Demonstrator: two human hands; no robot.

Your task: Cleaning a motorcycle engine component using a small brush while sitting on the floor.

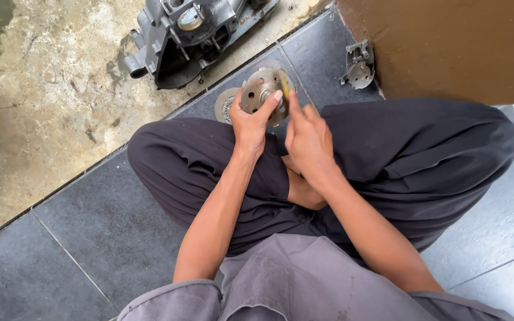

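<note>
My left hand [250, 122] grips a round metal disc with holes and a central hub [260, 89], held upright above my crossed legs. My right hand [307, 139] is closed around a thin yellow-tipped tool [284, 83] whose tip rests against the disc's right edge. A second flat round plate [225, 104] lies on the dark tile just behind the held disc, partly hidden by my left hand.
A grey metal engine casing [188, 35] lies on the rough concrete at the top. A small metal part [359, 65] sits on the tile beside a brown wall [447, 47]. Dark grey floor tiles [90, 238] surround my legs.
</note>
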